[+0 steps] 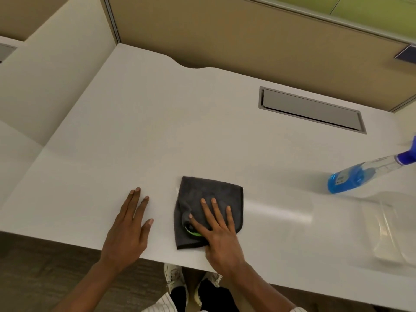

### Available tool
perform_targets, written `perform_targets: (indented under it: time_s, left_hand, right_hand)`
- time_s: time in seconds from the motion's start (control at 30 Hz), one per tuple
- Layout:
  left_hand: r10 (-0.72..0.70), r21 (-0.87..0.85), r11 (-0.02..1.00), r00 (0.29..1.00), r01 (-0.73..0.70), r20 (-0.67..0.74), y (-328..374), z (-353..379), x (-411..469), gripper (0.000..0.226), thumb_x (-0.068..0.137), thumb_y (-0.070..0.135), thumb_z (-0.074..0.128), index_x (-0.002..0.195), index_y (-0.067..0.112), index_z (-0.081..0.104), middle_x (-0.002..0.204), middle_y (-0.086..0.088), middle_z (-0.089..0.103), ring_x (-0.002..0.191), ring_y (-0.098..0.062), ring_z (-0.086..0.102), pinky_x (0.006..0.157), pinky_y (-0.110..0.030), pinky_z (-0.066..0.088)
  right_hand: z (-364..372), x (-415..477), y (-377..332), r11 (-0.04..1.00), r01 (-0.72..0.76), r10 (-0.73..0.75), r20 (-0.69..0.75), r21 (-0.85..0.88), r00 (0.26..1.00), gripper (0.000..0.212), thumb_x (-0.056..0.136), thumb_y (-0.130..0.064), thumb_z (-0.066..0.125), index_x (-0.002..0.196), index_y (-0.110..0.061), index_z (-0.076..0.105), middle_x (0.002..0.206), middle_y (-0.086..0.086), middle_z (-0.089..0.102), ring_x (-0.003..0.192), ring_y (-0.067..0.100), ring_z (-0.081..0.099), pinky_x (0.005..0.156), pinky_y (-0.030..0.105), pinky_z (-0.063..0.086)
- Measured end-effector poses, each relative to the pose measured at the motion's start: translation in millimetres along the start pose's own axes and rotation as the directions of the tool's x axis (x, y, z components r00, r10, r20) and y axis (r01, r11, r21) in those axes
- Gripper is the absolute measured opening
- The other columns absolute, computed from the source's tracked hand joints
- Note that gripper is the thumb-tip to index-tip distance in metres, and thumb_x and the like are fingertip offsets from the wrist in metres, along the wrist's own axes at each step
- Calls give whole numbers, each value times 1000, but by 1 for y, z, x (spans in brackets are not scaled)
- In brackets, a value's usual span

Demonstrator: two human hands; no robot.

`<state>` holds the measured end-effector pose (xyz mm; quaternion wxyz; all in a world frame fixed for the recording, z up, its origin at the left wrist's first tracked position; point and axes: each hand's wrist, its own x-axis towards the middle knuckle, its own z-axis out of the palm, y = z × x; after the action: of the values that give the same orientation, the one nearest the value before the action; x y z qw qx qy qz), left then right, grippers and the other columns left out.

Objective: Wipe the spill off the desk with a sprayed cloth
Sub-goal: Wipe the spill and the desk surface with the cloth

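Observation:
A folded dark grey cloth with a green tag lies flat on the white desk near its front edge. My right hand presses down on the cloth with fingers spread. My left hand rests flat on the bare desk just left of the cloth, holding nothing. A faint wet sheen shows on the desk to the right of the cloth. A spray bottle with blue liquid stands at the right edge of the view.
A clear plastic container sits on the desk at the right, below the bottle. A grey cable hatch is set into the desk at the back right. Beige partition walls stand behind and to the left.

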<state>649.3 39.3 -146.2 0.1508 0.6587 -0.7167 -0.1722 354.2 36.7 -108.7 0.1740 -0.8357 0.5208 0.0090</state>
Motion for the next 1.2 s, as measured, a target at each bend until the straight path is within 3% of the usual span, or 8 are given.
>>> perform_targets:
  time_s: [0.17, 0.33, 0.5, 0.6, 0.73, 0.8, 1.0, 1.2]
  left_hand:
    - [-140, 47, 988, 988, 144, -68, -8, -9, -3, 94, 96, 71, 44, 165, 9, 30, 179, -10, 10, 167, -24, 5, 127, -53, 27]
    - [-170, 48, 984, 982, 174, -78, -13, -11, -7, 100, 92, 78, 45, 165, 12, 31, 179, -9, 9, 167, -24, 5, 130, -56, 22]
    - [-179, 18, 983, 981, 181, -80, -14, -10, -8, 100, 92, 80, 43, 167, 15, 26, 180, -6, 5, 167, -20, 1, 132, -52, 17]
    - [-170, 7, 985, 982, 171, -79, -17, -8, -8, 94, 96, 74, 41, 168, 17, 22, 180, -5, 3, 167, -20, 0, 132, -52, 15]
    - [-124, 6, 992, 987, 125, -102, -27, -7, -9, 69, 107, 51, 31, 167, 16, 27, 180, -4, 7, 167, -21, 5, 129, -59, 25]
    - [-111, -6, 994, 988, 111, -106, -31, -8, -11, 66, 108, 47, 30, 168, 19, 26, 180, -2, 7, 167, -20, 6, 130, -56, 25]
    - [-107, -7, 994, 986, 107, -131, -30, -3, -12, 63, 110, 41, 31, 168, 19, 24, 180, -4, 8, 167, -22, 6, 131, -52, 21]
    - [-108, 15, 994, 982, 112, -156, -29, 0, -13, 61, 110, 34, 32, 167, 15, 25, 180, -7, 9, 166, -24, 7, 131, -55, 23]
  right_hand:
    - [-7, -19, 49, 996, -90, 88, -89, -15, 992, 103, 76, -5, 55, 161, -50, 18, 176, -3, -3, 161, 29, -12, 127, 65, 3]
    - [-12, 51, 56, 966, -251, 257, -152, 60, 954, 87, 87, -10, 62, 159, -44, 28, 175, 0, 2, 161, 32, -11, 125, 69, 1]
    - [-16, 105, 22, 982, -184, 186, -85, 36, 979, 80, 89, -20, 49, 161, -43, 25, 175, 4, 0, 160, 35, -13, 123, 70, -5]
    - [-9, 97, 0, 998, -53, 54, -54, 16, 997, 85, 86, -19, 50, 162, -45, 21, 175, 4, -3, 160, 35, -16, 123, 71, -4]
    - [-5, 49, -11, 993, 120, -120, 24, 15, 992, 91, 84, -17, 49, 162, -49, 15, 175, -1, -9, 159, 30, -21, 125, 67, -8]
    - [-4, 20, -4, 994, 105, -106, 33, 10, 994, 96, 81, -13, 49, 161, -52, 13, 175, -4, -10, 160, 27, -21, 125, 64, -9]
    - [19, -14, -18, 985, -165, 159, -98, -52, 982, 106, 69, -13, 64, 162, -45, 23, 176, 2, 4, 161, 35, -6, 121, 66, 4]
    - [8, 30, -55, 997, -61, 61, 5, -38, 998, 92, 81, -19, 51, 163, -44, 18, 176, 6, -5, 160, 38, -16, 122, 72, -5]
